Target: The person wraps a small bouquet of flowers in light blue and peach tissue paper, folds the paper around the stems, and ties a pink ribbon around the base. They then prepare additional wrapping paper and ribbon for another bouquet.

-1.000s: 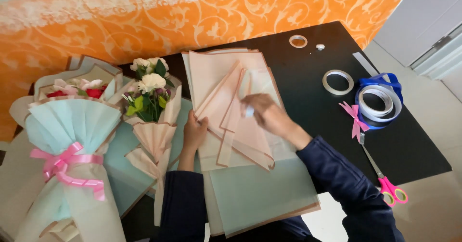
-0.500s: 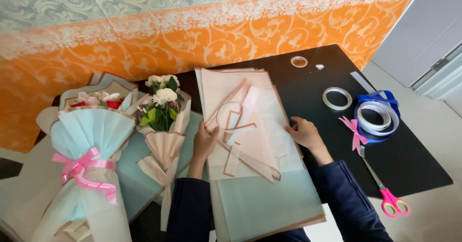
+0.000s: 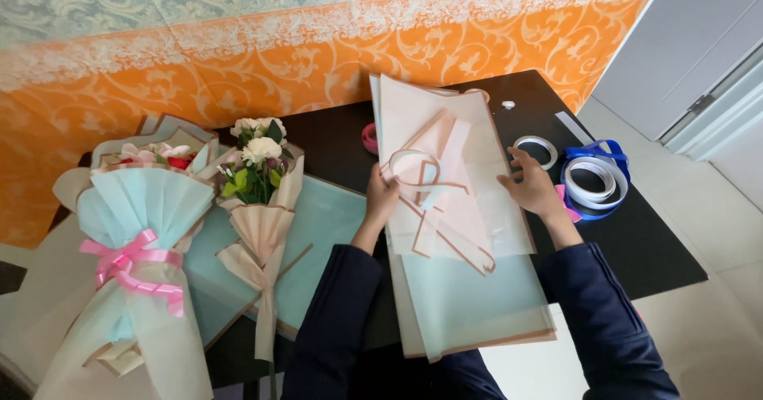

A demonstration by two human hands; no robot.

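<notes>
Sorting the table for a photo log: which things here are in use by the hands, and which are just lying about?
In use: wrapping paper stack, pink folded sheet, left hand, right hand.
Lying about: blue-wrapped bouquet, pink-wrapped bouquet, tape rolls, pink ribbon roll.
</notes>
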